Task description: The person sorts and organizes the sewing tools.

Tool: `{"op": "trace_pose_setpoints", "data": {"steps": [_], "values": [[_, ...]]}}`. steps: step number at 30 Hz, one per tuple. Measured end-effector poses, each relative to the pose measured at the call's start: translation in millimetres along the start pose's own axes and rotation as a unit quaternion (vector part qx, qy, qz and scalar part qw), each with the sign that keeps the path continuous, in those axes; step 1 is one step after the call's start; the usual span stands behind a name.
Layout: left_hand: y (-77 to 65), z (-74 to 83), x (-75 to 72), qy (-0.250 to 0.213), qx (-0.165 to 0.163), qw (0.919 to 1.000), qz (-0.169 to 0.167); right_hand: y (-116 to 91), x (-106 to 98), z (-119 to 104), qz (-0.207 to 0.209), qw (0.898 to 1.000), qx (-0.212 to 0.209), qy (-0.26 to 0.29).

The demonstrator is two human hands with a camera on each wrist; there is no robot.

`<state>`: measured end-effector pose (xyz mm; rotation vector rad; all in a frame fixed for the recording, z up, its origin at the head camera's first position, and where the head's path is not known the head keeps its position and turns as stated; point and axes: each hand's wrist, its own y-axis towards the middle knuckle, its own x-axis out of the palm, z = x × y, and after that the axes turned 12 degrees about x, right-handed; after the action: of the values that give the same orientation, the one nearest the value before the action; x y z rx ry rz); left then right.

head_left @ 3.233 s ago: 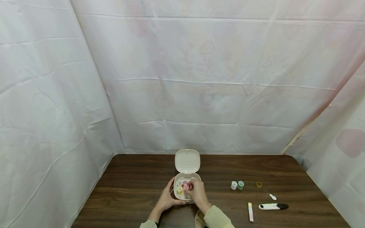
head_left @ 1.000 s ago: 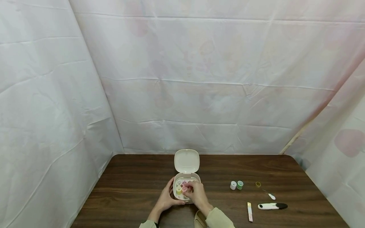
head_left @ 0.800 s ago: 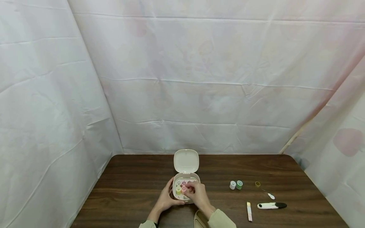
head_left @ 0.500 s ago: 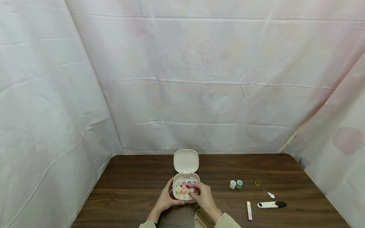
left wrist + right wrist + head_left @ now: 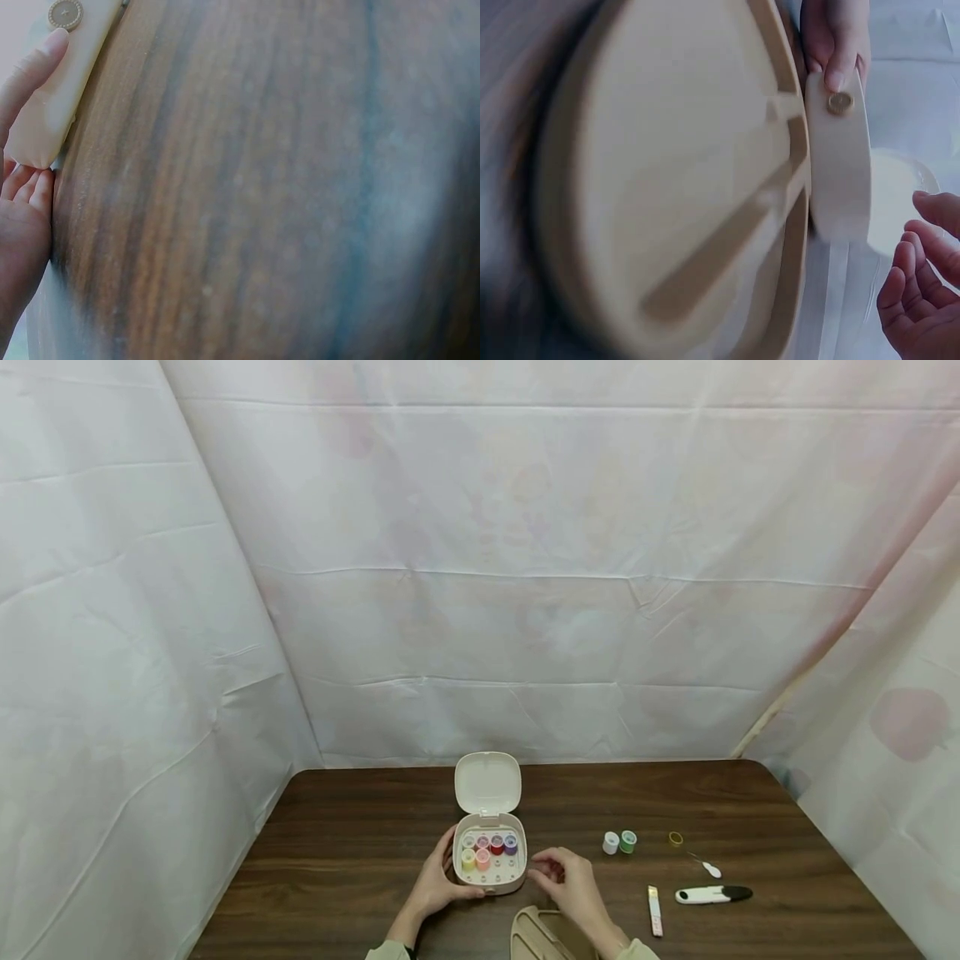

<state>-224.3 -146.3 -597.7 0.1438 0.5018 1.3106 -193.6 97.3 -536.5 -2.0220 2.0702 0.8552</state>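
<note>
left hand (image 5: 438, 883) at the left side of the case (image 5: 517, 883): fingers bent along the side wall, thumb laid across the front near a round button (image 5: 840, 103). it grips the case.

case stands on the tabletop (image 5: 360, 835), a little nearer its left edge than its right. lid (image 5: 487, 783) tipped back toward the far edge. inside, a white insert (image 5: 504, 877) with small pegs. six spools on it. far row, left to right: a white spool (image 5: 469, 842), a mauve spool (image 5: 483, 842), a red spool (image 5: 497, 845), a purple spool (image 5: 511, 845). nearer row, at the left: a yellow spool (image 5: 468, 860) and a peach spool (image 5: 483, 860), side by side.

right hand (image 5: 570, 881) just right of the case, apart from it. fingers loosely bent and close together, thumb a narrow gap away from the fingertips. below that wrist, on the near side, a tan divided tray (image 5: 531, 935), partly cut off by the lower border of the head view.

farther toward the right edge of the tabletop: a second white spool (image 5: 611, 843) beside a green spool (image 5: 627, 842); past them a small yellow ring (image 5: 676, 839), then a white threader (image 5: 711, 869) with a thin wire. nearer the person, a narrow pale packet (image 5: 656, 912) and a white-and-black tool (image 5: 697, 896), lying apart.

pale cloth (image 5: 480, 527) hangs behind the far edge and along both sides.
</note>
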Motion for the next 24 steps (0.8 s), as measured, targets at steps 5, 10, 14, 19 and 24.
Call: {"op": "trace_pose_setpoints", "data": {"steps": [5, 10, 14, 19, 24], "values": [[0.0, -1.7, -0.2, 0.002, -0.001, 1.0000, -0.001, -2.3, -14.2, 10.5, 0.016, 1.000, 0.023, -0.008], [0.1, -1.0, 0.1, 0.006, 0.001, 1.0000, -0.001, -4.4, -27.8, 21.6, 0.023, 0.998, 0.056, -0.020], [-0.4, -0.6, 0.5, 0.007, -0.004, 1.0000, -0.001, -6.2, -38.5, 29.7, 0.041, 0.996, 0.073, -0.027], [-1.0, 2.1, 0.2, 0.004, 0.004, 1.0000, 0.003, -5.8, -50.5, 40.0, 0.072, 0.994, 0.078, -0.032], [-0.6, 3.3, 0.1, -0.002, 0.012, 0.9999, 0.004, -3.8, -62.2, 49.7, 0.083, 0.990, 0.104, -0.038]]}}
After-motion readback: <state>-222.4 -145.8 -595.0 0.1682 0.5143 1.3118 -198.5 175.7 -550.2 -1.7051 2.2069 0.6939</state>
